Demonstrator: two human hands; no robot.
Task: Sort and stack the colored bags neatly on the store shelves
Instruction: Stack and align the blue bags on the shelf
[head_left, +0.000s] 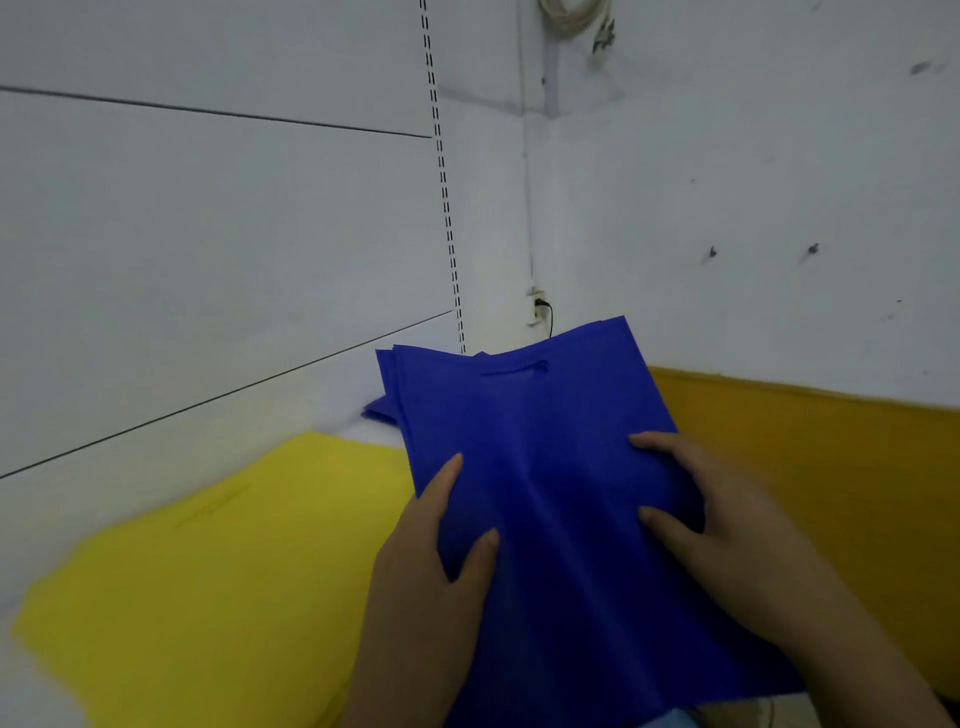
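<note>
A bundle of flat blue bags (540, 426) with a cut-out handle slot is held up in front of me, over the corner of the white shelf (363, 428). My left hand (436, 566) grips its left edge, thumb on top. My right hand (727, 525) grips its right side, fingers pressing on the fabric. More blue bags (382, 410) peek out behind the bundle, lying on the shelf. A stack of yellow bags (208, 582) lies flat on the shelf to the left.
White back panels (208, 234) with a slotted upright (447, 208) rise behind the shelf. A white wall (753, 208) with an outlet and plug (537, 306) stands at right, above a dark yellow band (831, 467).
</note>
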